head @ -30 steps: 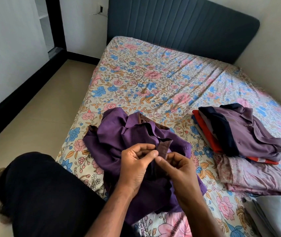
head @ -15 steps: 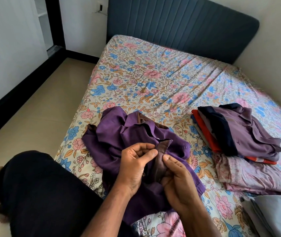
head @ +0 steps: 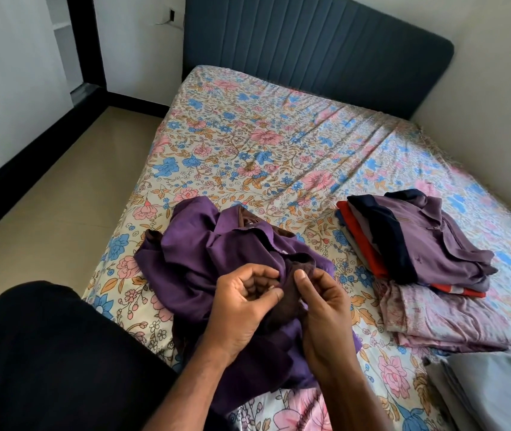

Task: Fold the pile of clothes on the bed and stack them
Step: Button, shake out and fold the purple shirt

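Both hands work a brown placket on a purple shirt.

The left hand (head: 244, 301) and right hand (head: 322, 306) each pinch the dark brown strip of the rumpled purple shirt (head: 204, 259) — it lies on the bed (head: 263, 144) near its edge, with the folded stack (head: 412, 241) to the right, apart from it.

Floral bed (head: 248, 144) — purple shirt (head: 204, 253), folded stack (head: 419, 253).

crumpled purple shirt (head: 204, 259) beside folded stack (head: 419, 244).
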The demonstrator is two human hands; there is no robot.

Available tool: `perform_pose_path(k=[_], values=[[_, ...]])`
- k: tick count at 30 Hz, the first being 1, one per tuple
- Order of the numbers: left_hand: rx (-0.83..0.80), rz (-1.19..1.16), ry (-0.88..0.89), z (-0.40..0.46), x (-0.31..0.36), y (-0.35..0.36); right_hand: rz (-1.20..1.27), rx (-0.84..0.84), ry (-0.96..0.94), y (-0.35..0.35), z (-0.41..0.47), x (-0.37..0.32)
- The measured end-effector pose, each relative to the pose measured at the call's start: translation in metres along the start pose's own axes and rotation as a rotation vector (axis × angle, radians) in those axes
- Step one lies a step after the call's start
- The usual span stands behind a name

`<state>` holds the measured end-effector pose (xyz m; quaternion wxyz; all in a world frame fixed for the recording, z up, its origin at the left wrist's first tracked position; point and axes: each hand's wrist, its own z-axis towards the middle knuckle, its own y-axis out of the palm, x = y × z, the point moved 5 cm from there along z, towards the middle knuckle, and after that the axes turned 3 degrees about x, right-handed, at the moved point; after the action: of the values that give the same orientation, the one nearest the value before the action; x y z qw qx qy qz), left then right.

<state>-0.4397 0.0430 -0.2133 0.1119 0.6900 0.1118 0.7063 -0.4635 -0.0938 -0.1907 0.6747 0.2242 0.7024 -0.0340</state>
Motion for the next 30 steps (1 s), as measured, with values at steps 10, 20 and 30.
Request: perform_pose_path(k=[10,20,30], values=[[0.058,-0.262,-0.060,0.002,-0.001,-0.003,-0.131,-0.083,0.056,-0.013,-0.007,-0.001],[0.061,-0.065,0.048,0.001,0.004,0.001,-0.350,0.048,-0.184,-0.028,-0.004,-0.025],[0.012,0.074,0.137,-0.004,0.007,0.006,-0.549,0.219,-0.420,-0.029,-0.013,-0.041]])
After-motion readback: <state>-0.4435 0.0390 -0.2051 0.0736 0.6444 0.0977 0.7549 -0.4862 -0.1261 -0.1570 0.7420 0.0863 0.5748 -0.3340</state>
